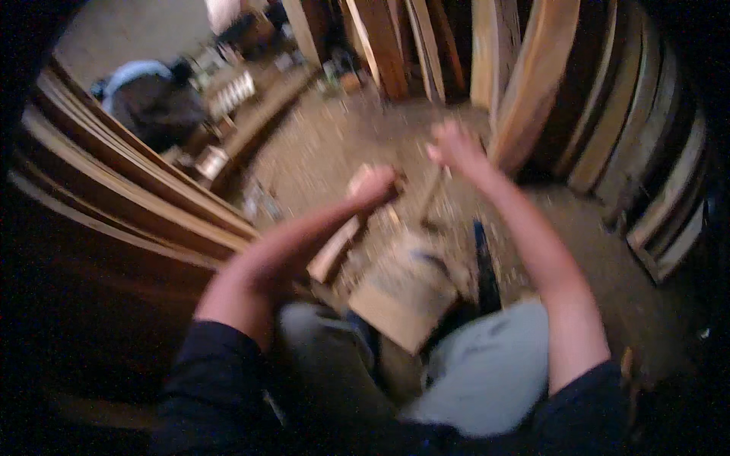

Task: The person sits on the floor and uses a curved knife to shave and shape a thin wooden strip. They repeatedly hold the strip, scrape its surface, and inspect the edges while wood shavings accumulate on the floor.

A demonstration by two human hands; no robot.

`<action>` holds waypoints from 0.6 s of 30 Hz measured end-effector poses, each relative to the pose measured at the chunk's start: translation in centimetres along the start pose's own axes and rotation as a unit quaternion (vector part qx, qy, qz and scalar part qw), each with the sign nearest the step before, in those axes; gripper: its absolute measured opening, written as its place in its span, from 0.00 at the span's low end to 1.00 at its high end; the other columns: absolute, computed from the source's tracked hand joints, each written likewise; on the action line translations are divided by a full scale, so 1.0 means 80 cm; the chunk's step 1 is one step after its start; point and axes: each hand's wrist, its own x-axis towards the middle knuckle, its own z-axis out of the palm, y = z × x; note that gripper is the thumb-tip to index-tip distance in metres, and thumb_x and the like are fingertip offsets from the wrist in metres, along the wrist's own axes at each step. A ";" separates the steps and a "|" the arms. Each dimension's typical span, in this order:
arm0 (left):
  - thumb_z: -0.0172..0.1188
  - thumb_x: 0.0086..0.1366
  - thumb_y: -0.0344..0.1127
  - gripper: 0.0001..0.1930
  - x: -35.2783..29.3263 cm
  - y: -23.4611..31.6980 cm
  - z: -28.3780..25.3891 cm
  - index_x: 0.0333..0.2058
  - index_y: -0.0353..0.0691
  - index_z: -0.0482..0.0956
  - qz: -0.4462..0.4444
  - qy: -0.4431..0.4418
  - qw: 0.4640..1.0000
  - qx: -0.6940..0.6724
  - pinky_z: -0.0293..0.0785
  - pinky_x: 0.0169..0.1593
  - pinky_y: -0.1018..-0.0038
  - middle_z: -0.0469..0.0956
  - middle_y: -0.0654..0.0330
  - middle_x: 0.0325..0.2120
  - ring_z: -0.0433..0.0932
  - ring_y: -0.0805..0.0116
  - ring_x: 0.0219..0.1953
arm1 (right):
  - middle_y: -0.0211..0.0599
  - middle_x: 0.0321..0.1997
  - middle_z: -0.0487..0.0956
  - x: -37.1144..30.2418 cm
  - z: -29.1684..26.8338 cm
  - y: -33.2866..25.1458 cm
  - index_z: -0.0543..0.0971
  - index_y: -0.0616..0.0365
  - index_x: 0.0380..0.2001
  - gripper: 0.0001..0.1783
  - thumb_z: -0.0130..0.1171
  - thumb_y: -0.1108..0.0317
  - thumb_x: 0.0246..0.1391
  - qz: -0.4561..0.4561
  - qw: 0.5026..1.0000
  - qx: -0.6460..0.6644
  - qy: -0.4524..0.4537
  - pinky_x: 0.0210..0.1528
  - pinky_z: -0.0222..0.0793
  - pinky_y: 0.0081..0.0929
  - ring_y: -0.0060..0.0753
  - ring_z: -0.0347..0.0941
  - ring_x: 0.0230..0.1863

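Observation:
My left hand (372, 185) is closed in a fist ahead of me, blurred by motion; what it grips is hidden. A pale piece of wood (333, 252) lies just below it, and I cannot tell whether the two touch. My right hand (456, 147) is raised farther out to the right, its fingers curled round the upper end of a slim wooden handle (432, 196) that slants downward. The handle's lower end is too smeared to make out. Between my knees stands a tan wooden block (403, 304) with a flat top and a dark mark at its far edge.
Long boards (137, 194) lean along the left, and tall planks (540, 83) stand at the back and right. A timber beam (262, 125) edges a cluttered patch with a dark bag-like heap (156, 102). Shavings litter the dirt floor (312, 137). A dark strip (485, 266) stands beside the block.

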 end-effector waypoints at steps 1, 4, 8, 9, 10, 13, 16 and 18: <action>0.56 0.55 0.40 0.17 -0.005 -0.006 0.004 0.45 0.48 0.79 -0.037 -0.031 0.999 0.020 0.74 0.44 0.59 0.79 0.50 0.38 0.78 0.52 0.41 | 0.44 0.39 0.76 -0.002 -0.006 -0.007 0.77 0.53 0.32 0.17 0.59 0.51 0.46 -0.019 0.999 0.016 -0.024 0.39 0.72 0.48 0.51 0.75 0.40; 0.57 0.54 0.41 0.17 -0.008 -0.019 0.008 0.43 0.50 0.79 -0.016 -0.034 0.998 0.058 0.74 0.47 0.60 0.79 0.52 0.38 0.78 0.54 0.42 | 0.45 0.28 0.78 -0.004 0.005 -0.003 0.78 0.57 0.25 0.14 0.59 0.56 0.45 -0.109 0.991 0.011 0.081 0.35 0.77 0.42 0.47 0.78 0.31; 0.55 0.53 0.41 0.14 -0.014 0.006 0.004 0.38 0.48 0.79 -0.023 -0.026 0.996 0.084 0.75 0.41 0.58 0.80 0.52 0.34 0.79 0.51 0.38 | 0.45 0.25 0.77 -0.003 0.019 -0.001 0.76 0.58 0.20 0.11 0.57 0.60 0.44 -0.118 0.983 0.074 0.118 0.34 0.75 0.41 0.46 0.77 0.29; 0.55 0.53 0.41 0.13 -0.013 0.006 0.003 0.37 0.47 0.80 -0.016 -0.022 0.996 0.091 0.75 0.40 0.57 0.80 0.52 0.33 0.79 0.50 0.37 | 0.44 0.24 0.77 -0.002 0.016 -0.008 0.75 0.58 0.18 0.11 0.56 0.62 0.44 -0.131 0.980 0.084 0.123 0.33 0.74 0.41 0.47 0.76 0.29; 0.55 0.53 0.41 0.12 -0.015 0.005 0.005 0.35 0.47 0.80 -0.010 -0.018 0.995 0.097 0.75 0.39 0.57 0.80 0.51 0.31 0.79 0.49 0.36 | 0.44 0.24 0.76 -0.003 0.013 -0.016 0.74 0.59 0.17 0.10 0.56 0.64 0.44 -0.143 0.977 0.093 0.129 0.33 0.73 0.42 0.49 0.76 0.28; 0.55 0.53 0.41 0.11 -0.013 0.016 0.010 0.32 0.45 0.80 -0.011 0.003 0.997 0.078 0.75 0.36 0.56 0.79 0.51 0.29 0.79 0.48 0.33 | 0.44 0.24 0.76 -0.006 0.004 -0.030 0.74 0.60 0.18 0.10 0.56 0.65 0.43 -0.158 0.972 0.107 0.137 0.31 0.73 0.42 0.48 0.76 0.27; 0.55 0.56 0.44 0.13 -0.011 0.016 0.015 0.39 0.49 0.79 0.006 -0.023 0.995 0.100 0.76 0.38 0.56 0.80 0.52 0.31 0.79 0.49 0.35 | 0.52 0.32 0.76 -0.005 -0.009 -0.037 0.78 0.59 0.25 0.10 0.56 0.62 0.45 -0.103 0.990 0.084 0.036 0.40 0.71 0.42 0.51 0.75 0.37; 0.56 0.57 0.44 0.14 -0.012 0.016 0.015 0.42 0.51 0.78 -0.003 -0.036 0.992 0.122 0.76 0.38 0.56 0.80 0.53 0.33 0.80 0.50 0.35 | 0.50 0.18 0.73 -0.011 -0.007 -0.046 0.75 0.64 0.15 0.07 0.56 0.70 0.36 -0.173 0.968 0.099 0.154 0.29 0.73 0.40 0.51 0.74 0.25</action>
